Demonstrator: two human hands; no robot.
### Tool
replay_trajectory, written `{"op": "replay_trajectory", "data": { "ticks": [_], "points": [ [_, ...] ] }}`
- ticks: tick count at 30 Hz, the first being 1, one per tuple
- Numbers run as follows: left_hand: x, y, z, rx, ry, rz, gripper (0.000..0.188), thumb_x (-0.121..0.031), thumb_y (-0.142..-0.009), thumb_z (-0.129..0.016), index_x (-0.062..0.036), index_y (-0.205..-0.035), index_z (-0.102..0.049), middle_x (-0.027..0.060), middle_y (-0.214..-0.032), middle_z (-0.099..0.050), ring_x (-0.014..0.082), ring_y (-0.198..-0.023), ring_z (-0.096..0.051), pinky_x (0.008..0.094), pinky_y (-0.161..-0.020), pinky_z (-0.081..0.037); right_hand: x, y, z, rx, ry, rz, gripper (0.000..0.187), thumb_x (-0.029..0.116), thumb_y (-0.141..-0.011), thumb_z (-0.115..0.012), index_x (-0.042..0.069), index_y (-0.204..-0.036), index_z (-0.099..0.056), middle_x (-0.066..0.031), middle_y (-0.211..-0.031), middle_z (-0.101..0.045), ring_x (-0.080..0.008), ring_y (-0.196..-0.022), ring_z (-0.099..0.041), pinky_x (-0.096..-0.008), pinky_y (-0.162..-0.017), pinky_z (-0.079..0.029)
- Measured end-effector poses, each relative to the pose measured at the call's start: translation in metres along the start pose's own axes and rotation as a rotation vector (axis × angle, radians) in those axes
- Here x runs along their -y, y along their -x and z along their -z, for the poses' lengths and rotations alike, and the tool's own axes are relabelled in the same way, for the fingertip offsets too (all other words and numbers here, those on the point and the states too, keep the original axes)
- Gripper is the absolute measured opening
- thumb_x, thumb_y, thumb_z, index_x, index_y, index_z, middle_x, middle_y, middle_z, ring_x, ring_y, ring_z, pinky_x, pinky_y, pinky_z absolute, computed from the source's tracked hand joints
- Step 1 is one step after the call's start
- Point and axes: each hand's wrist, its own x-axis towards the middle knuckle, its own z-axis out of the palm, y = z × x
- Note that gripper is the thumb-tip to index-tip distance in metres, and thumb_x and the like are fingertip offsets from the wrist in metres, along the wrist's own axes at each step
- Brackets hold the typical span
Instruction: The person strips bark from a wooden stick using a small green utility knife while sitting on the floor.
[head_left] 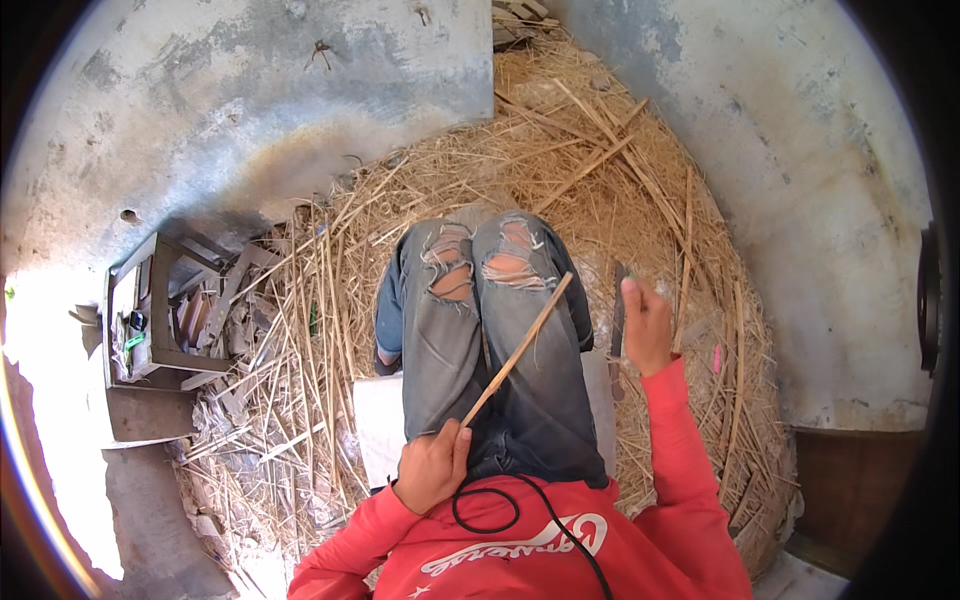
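My left hand (432,465) is closed around the lower end of a thin split-wood strip (525,345), which looks like bamboo. The strip slants up and to the right across my thighs, its far end free above my right leg. Raised to the right of my knees, my right hand (648,325) has its fingers curled in. A dark, flat, narrow blade-like piece (618,315) shows just left of those fingers. Whether the hand grips that piece or only overlaps it in view, I cannot tell. Torn grey jeans (435,380) cover my legs between the hands.
Straw and split strips (320,330) litter the floor. A wooden frame (160,310) with scraps stands at left. Longer sticks (620,140) lie ahead, between metal-like walls (330,90). A black cord (490,490) loops over my red top. Something pink (717,358) lies right.
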Motion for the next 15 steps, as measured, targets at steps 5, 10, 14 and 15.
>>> {"op": "replay_trajectory", "data": {
  "ticks": [5, 10, 14, 15],
  "points": [
    [-0.026, -0.046, -0.009, 0.008, 0.177, -0.004, 0.028, -0.024, -0.107, -0.047, -0.0046, -0.090, -0.057, 0.0202, -0.068, -0.063, 0.0465, -0.066, -0.062, 0.0539, -0.060, -0.047, 0.028, 0.034, -0.007, 0.217, 0.057, 0.131, 0.048, 0.045, -0.100, -0.055, 0.002, -0.083, -0.062, -0.0250, -0.063, -0.058, -0.0452, -0.063, -0.062, -0.0513, -0.057, -0.044],
    [-0.038, -0.071, -0.024, 0.001, 0.173, -0.012, 0.030, -0.026, -0.107, -0.049, -0.0044, -0.088, -0.058, 0.0225, -0.067, -0.062, 0.0482, -0.066, -0.061, 0.0556, -0.060, -0.046, 0.033, 0.047, -0.024, 0.315, 0.123, 0.186, 0.047, 0.045, -0.101, -0.054, 0.004, -0.078, -0.059, -0.0234, -0.059, -0.057, -0.0459, -0.061, -0.062, -0.0534, -0.056, -0.045],
    [-0.042, -0.075, -0.025, -0.048, 0.120, -0.032, 0.029, -0.029, -0.106, -0.050, -0.0059, -0.090, -0.057, 0.0238, -0.063, -0.061, 0.0486, -0.061, -0.061, 0.0579, -0.056, -0.048, 0.028, 0.051, -0.033, 0.285, 0.084, 0.176, 0.049, 0.046, -0.102, -0.053, 0.003, -0.078, -0.059, -0.0229, -0.058, -0.056, -0.0454, -0.059, -0.061, -0.0528, -0.054, -0.045],
    [-0.040, -0.075, -0.026, -0.064, 0.120, -0.048, 0.029, -0.031, -0.106, -0.050, -0.0066, -0.091, -0.057, 0.0240, -0.062, -0.061, 0.0487, -0.059, -0.061, 0.0589, -0.055, -0.048, 0.028, 0.052, -0.033, 0.275, 0.074, 0.187, 0.050, 0.047, -0.102, -0.053, 0.003, -0.078, -0.059, -0.0228, -0.057, -0.056, -0.0453, -0.059, -0.061, -0.0527, -0.054, -0.045]
  ]
}}
